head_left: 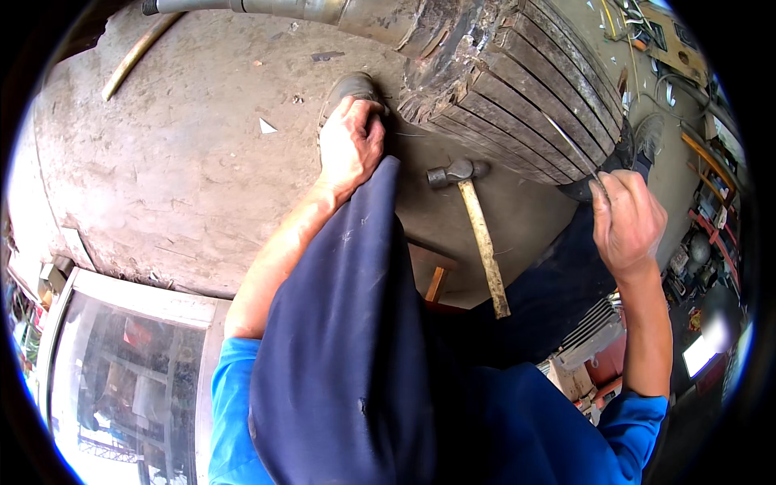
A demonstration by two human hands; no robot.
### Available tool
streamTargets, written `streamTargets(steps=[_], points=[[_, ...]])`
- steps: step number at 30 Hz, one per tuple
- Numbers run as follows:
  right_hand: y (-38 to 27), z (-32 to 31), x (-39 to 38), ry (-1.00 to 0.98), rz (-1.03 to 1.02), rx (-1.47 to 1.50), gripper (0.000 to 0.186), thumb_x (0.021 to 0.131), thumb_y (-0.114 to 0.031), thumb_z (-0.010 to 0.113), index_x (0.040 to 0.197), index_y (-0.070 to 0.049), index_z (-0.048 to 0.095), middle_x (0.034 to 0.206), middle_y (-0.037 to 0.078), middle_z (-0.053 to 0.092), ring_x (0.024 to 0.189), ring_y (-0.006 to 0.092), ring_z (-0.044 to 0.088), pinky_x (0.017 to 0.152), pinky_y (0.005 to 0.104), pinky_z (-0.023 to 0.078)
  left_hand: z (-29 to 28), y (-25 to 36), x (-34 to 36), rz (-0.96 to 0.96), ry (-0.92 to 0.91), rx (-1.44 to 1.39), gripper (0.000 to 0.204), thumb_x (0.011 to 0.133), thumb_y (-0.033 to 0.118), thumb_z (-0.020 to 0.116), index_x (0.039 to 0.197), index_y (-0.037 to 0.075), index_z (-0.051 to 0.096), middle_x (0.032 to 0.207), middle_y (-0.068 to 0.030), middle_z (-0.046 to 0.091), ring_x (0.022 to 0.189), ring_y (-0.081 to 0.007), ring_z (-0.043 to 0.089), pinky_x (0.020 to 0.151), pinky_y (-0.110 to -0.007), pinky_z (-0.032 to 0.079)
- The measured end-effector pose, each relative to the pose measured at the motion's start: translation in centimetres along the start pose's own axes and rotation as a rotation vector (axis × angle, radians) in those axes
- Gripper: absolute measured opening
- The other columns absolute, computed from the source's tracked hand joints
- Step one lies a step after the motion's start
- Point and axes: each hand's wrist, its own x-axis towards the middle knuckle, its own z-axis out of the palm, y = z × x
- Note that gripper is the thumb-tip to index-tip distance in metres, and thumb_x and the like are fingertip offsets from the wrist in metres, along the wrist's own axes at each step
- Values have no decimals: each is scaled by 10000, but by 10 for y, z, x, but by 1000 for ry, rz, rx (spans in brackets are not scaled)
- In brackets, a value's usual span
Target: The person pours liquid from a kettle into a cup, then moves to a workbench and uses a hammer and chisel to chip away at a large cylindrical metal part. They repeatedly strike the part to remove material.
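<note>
My right hand pinches a thin metal strip, which slants up and left across the slotted face of a large rotor-like core. The core has long parallel grooves, a ragged, crusted end, and a grey shaft running to the left. My left hand is closed, its fingers curled beside my bent knee and above my shoe; whatever it may hold is hidden. Between my legs, a ball-peen hammer with a worn pale wooden handle shows its head close to the core, touched by neither hand.
A wooden stick lies on the dusty floor at upper left, with small scraps about. A white-framed glass panel stands at lower left. Cables, tools and metal parts crowd the right edge. A small wooden piece sits below me.
</note>
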Motion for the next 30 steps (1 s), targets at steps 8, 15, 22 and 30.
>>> streamTargets(steps=[8,15,22,30], points=[[-37,7,65,-128,-35,-109,253,853,-24,720,1101,-41,673,893,94,617,674,274,637,593,368,510,-2,-1,-1,-3,10,-48,114,848,29,629,956,29,668,894,-173,625,852,-388,633,770,-446,525],[-18,-26,14,-309,110,-210,200,856,-36,686,1054,-62,674,833,92,568,667,271,636,569,386,505,1,-2,-1,37,30,-24,139,828,40,639,964,26,665,902,-175,624,859,-387,634,785,-447,528],[-46,3,70,-137,17,-115,222,867,-52,704,1087,-60,675,849,88,576,660,283,626,570,377,499,-4,-3,-4,1,26,-68,142,826,45,638,964,27,664,917,-167,622,864,-378,638,789,-444,534],[-4,-49,-13,-557,231,-312,306,861,-18,650,1164,-64,665,818,145,606,699,361,638,613,465,515,-1,-6,-5,26,52,-100,137,837,36,628,972,28,651,910,-178,614,851,-399,629,762,-460,520]])
